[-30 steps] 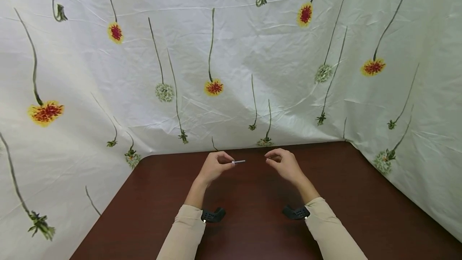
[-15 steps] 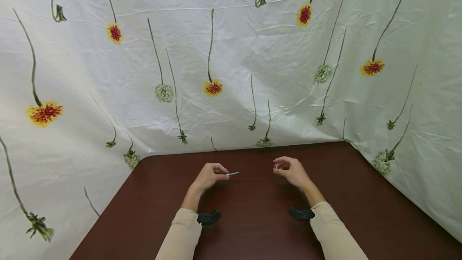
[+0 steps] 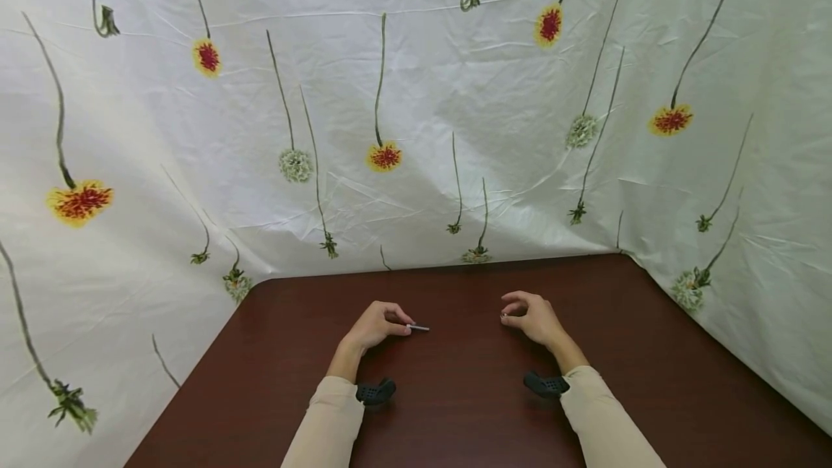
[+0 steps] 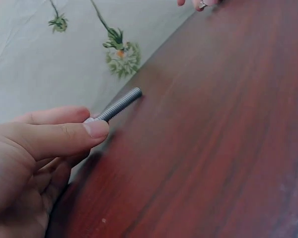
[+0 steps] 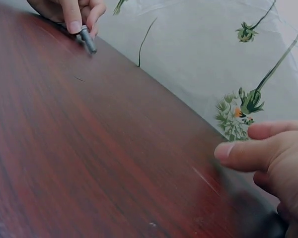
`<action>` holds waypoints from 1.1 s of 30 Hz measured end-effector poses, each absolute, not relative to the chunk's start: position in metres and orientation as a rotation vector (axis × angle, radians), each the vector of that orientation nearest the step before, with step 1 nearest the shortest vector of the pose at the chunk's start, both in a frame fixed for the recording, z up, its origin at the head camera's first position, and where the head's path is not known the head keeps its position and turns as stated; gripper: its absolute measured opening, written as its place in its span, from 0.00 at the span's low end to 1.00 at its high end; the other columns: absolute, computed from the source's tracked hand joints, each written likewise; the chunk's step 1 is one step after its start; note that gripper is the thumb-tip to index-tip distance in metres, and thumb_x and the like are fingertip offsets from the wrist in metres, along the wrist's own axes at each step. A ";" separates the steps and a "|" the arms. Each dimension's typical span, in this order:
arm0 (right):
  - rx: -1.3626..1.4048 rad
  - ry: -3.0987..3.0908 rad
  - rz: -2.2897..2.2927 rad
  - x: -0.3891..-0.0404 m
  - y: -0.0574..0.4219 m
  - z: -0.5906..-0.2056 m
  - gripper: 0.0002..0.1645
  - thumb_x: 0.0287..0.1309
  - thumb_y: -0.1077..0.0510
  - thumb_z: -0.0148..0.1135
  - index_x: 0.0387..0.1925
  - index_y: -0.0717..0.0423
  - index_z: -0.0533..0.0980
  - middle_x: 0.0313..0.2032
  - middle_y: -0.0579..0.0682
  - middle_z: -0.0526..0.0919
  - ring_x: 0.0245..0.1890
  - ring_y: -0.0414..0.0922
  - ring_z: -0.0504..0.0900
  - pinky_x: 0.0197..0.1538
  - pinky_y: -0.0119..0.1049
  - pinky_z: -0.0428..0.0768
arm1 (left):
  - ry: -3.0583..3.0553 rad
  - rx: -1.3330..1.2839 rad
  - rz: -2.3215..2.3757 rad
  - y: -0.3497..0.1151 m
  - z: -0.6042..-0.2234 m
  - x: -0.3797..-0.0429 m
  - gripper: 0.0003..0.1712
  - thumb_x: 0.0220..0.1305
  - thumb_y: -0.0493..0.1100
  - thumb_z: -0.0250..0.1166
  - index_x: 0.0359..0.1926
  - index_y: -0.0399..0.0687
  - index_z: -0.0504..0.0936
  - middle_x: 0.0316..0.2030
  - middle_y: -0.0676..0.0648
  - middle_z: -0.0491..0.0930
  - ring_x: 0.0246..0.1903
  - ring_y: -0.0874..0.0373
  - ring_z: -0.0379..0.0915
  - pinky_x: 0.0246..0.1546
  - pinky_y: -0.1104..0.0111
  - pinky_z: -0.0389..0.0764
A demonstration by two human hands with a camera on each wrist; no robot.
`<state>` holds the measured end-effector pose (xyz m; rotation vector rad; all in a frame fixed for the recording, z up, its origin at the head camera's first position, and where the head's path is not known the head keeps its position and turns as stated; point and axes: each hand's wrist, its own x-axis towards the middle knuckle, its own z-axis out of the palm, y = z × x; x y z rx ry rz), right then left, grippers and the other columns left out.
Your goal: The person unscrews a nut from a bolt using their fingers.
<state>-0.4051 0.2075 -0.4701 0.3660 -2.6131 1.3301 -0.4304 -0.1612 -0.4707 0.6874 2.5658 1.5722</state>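
A grey threaded bolt is pinched between the thumb and fingers of my left hand. Its shank points right, toward the other hand, and the fingertips cover most of its head end. In the right wrist view the same bolt shows at the top left. Across a gap, my right hand pinches a small shiny metal piece at its fingertips. That piece is mostly covered, and its shape is too small to tell; the right wrist view hides it behind the thumb.
Both hands are above a dark red-brown wooden table. White cloth printed with flowers hangs behind the table and along its sides. A black band is on the left wrist and another band on the right.
Both hands have come down and nearer the body, and the gap between them has widened. The bolt moved with the left hand, and the small metal piece stayed in the right.
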 end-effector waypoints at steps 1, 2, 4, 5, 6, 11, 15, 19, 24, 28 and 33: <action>0.358 -2.622 1.321 -0.405 0.208 -0.471 0.24 0.61 0.63 0.74 0.59 0.60 0.81 0.38 0.44 0.88 0.50 0.55 0.83 0.56 0.58 0.75 | 2.579 0.694 1.560 -0.161 -0.471 -0.431 0.05 0.58 0.32 0.77 0.36 0.41 0.91 0.37 0.48 0.88 0.39 0.54 0.80 0.40 0.63 0.78; 0.352 -2.630 1.311 -0.405 0.209 -0.472 0.24 0.61 0.64 0.74 0.58 0.61 0.81 0.38 0.44 0.88 0.49 0.54 0.83 0.55 0.57 0.76 | 2.589 0.703 1.553 -0.160 -0.472 -0.431 0.05 0.57 0.31 0.77 0.35 0.41 0.91 0.36 0.49 0.88 0.38 0.55 0.80 0.40 0.63 0.78; 0.339 -2.639 1.310 -0.405 0.210 -0.472 0.24 0.61 0.64 0.74 0.58 0.61 0.81 0.37 0.44 0.88 0.47 0.53 0.83 0.55 0.57 0.76 | 2.608 0.712 1.532 -0.159 -0.473 -0.432 0.05 0.57 0.31 0.77 0.35 0.42 0.91 0.36 0.49 0.87 0.38 0.55 0.79 0.40 0.62 0.78; 0.333 -2.644 1.314 -0.405 0.210 -0.471 0.23 0.61 0.65 0.74 0.58 0.61 0.81 0.37 0.44 0.88 0.47 0.53 0.83 0.55 0.57 0.76 | 2.614 0.719 1.525 -0.158 -0.473 -0.432 0.06 0.57 0.31 0.77 0.35 0.42 0.91 0.36 0.49 0.87 0.38 0.55 0.79 0.39 0.62 0.78; 0.332 -2.647 1.316 -0.404 0.210 -0.471 0.23 0.61 0.65 0.74 0.58 0.61 0.81 0.37 0.45 0.87 0.46 0.53 0.83 0.54 0.56 0.76 | 2.618 0.723 1.518 -0.158 -0.473 -0.432 0.06 0.57 0.31 0.77 0.36 0.42 0.90 0.37 0.49 0.87 0.37 0.55 0.79 0.38 0.62 0.78; 0.325 -2.665 1.332 -0.402 0.213 -0.470 0.22 0.62 0.64 0.73 0.57 0.61 0.81 0.39 0.45 0.87 0.47 0.53 0.82 0.53 0.56 0.76 | 2.620 0.758 1.497 -0.156 -0.474 -0.433 0.07 0.59 0.32 0.77 0.38 0.42 0.89 0.36 0.49 0.85 0.37 0.55 0.78 0.39 0.61 0.78; 0.316 -2.669 1.318 -0.402 0.214 -0.470 0.20 0.62 0.64 0.73 0.56 0.60 0.82 0.39 0.45 0.87 0.48 0.53 0.82 0.53 0.56 0.76 | 2.616 0.774 1.486 -0.156 -0.475 -0.435 0.07 0.59 0.31 0.77 0.38 0.42 0.89 0.35 0.49 0.85 0.37 0.55 0.79 0.39 0.61 0.78; 0.319 -2.673 1.304 -0.402 0.215 -0.469 0.19 0.62 0.64 0.73 0.55 0.60 0.83 0.38 0.45 0.86 0.48 0.53 0.82 0.54 0.56 0.76 | 2.611 0.770 1.478 -0.155 -0.475 -0.436 0.07 0.59 0.32 0.77 0.38 0.43 0.89 0.35 0.50 0.85 0.37 0.56 0.79 0.40 0.61 0.77; 0.356 -2.681 1.261 -0.401 0.215 -0.467 0.17 0.61 0.65 0.73 0.52 0.59 0.84 0.39 0.46 0.87 0.48 0.54 0.82 0.54 0.57 0.76 | 2.597 0.771 1.490 -0.154 -0.474 -0.435 0.09 0.58 0.32 0.78 0.39 0.42 0.88 0.37 0.49 0.85 0.38 0.55 0.79 0.40 0.61 0.77; 0.375 -2.711 1.182 -0.401 0.214 -0.466 0.13 0.61 0.64 0.74 0.48 0.57 0.86 0.41 0.48 0.87 0.48 0.55 0.83 0.53 0.56 0.77 | 2.594 0.761 1.489 -0.154 -0.473 -0.433 0.09 0.58 0.34 0.78 0.40 0.42 0.89 0.38 0.50 0.85 0.38 0.55 0.79 0.40 0.61 0.77; 0.394 -2.740 1.130 -0.402 0.213 -0.463 0.12 0.61 0.63 0.74 0.47 0.58 0.86 0.43 0.50 0.87 0.48 0.55 0.83 0.52 0.56 0.78 | 2.590 0.733 1.478 -0.154 -0.471 -0.431 0.10 0.58 0.36 0.79 0.41 0.45 0.89 0.38 0.51 0.85 0.40 0.54 0.79 0.42 0.60 0.77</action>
